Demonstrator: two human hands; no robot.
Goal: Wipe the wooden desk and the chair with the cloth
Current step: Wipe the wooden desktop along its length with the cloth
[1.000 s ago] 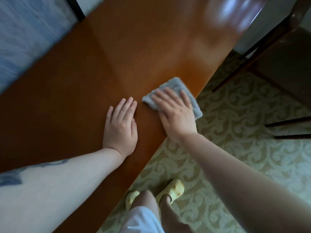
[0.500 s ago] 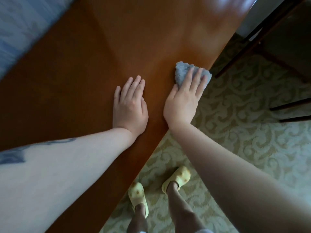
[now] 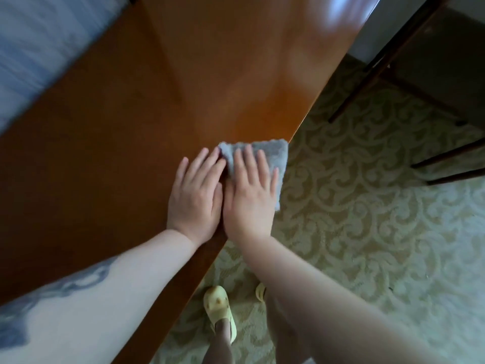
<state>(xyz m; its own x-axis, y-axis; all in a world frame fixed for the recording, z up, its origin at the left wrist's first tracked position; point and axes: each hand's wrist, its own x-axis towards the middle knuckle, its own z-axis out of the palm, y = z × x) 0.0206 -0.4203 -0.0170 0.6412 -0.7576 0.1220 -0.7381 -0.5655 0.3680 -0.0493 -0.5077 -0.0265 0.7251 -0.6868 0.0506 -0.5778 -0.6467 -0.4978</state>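
Cloth at the desk edge
My right hand (image 3: 249, 198) presses the cloth (image 3: 265, 151) flat-fingered; my left hand (image 3: 195, 198) lies flat on the desk (image 3: 118, 153), touching it.

patterned green carpet (image 3: 367, 206), blurred pale wall (image 3: 39, 48)

a pale green carpet (image 3: 367, 232) with a curling scroll pattern covers the floor. a yellow clog (image 3: 219, 308) stands on it near the bottom edge, a second one (image 3: 260, 291) mostly hidden just beside it. a blurred blue-grey surface (image 3: 39, 48) fills the upper left corner.
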